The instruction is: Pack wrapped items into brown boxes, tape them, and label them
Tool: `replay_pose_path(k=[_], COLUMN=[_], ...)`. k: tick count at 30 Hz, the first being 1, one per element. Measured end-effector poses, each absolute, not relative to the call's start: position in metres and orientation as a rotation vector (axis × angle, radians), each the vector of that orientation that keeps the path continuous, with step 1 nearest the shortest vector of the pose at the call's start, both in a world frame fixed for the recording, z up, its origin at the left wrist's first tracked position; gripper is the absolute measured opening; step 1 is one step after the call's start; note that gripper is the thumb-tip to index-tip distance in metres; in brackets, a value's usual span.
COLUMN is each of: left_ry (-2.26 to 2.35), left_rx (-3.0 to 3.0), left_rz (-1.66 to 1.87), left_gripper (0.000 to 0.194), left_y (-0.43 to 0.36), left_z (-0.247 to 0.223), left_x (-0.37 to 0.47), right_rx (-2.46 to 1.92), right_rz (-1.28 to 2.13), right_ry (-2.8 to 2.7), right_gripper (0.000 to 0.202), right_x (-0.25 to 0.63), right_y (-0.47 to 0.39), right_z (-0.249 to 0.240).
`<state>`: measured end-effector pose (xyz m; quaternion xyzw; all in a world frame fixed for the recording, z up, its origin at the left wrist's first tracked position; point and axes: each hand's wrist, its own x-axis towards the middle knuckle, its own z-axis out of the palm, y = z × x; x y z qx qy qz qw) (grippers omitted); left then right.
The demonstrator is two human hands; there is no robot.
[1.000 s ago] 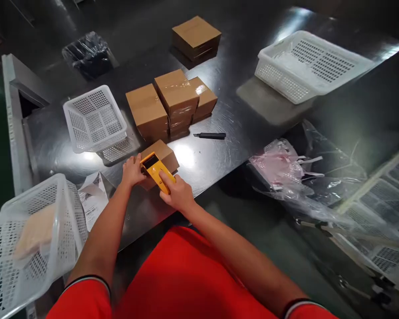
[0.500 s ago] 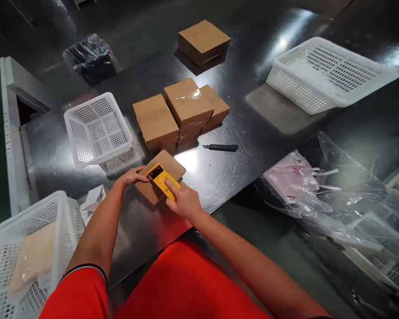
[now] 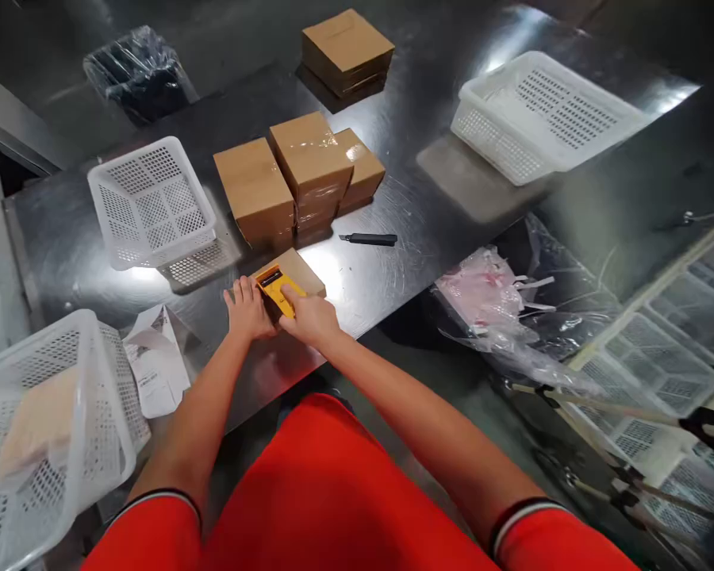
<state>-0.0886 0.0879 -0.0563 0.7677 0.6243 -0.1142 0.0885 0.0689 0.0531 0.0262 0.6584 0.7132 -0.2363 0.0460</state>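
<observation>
Yellow device [image 3: 281,291], clamped in right hand [image 3: 312,319], left hand [image 3: 251,310] fingers spread, seemingly touching cardboard box [image 3: 303,272]

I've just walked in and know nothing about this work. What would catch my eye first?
Probably the bright yellow tool in the right hand, held against a small cardboard box, with the red shirt just below. Next, three brown boxes bunched beyond it on the shiny metal table.

No words or numbers can be read. The white paper [image 3: 159,377] toward eight o'clock and the yellow tool [image 3: 281,290] toward nine o'clock have tiny marks, too blurry to read.
</observation>
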Motion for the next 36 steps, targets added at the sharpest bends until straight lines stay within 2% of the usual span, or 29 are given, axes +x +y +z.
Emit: replay_pose_path(k=[7,12,16,22,28,30,34,36], left_ry=[1.886,1.842,1.838,1.824,1.805,1.694,1.392,1.381], left_rx=[2.296,2.264,2.298,2.348,2.216,2.143,1.917,1.891], left_rz=[-0.324,-0.448,-0.472,-0.534,-0.326,-0.261,-0.272,-0.301], left_gripper=[0.137,0.140,0.140,0.142,0.115,0.112,0.082,0.079], left_y=[0.061,0.042,0.044,0.047,0.102,0.124,0.149,0.153], left_z=[-0.054,-0.051,-0.052,-0.050,-0.034,-0.039,-0.059,-0.067], left_x=[-0.068,-0.058,-0.059,-0.057,-0.053,-0.055,-0.062,-0.064], right_rx=[2.027,2.070,2.013,2.017,1.993,1.998,2.016,2.037], right_rz=[-0.792,-0.832,-0.894,-0.933,-0.958,-0.960,-0.986,-1.002], right_ry=[1.990,1.936,1.913,1.964,1.898,1.874,1.799,1.732], right_gripper=[0.066,0.066,0.063,0.047,0.041,0.040,0.036,0.036], right_x=[0.118,0.143,0.145,0.132,0.115,0.112,0.104,0.098], right_y=[-0.076,-0.147,-0.140,-0.086,-0.043,-0.035,-0.022,-0.010], right_z=[0.007,-0.003,-0.001,0.005,0.010,0.012,0.017,0.019])
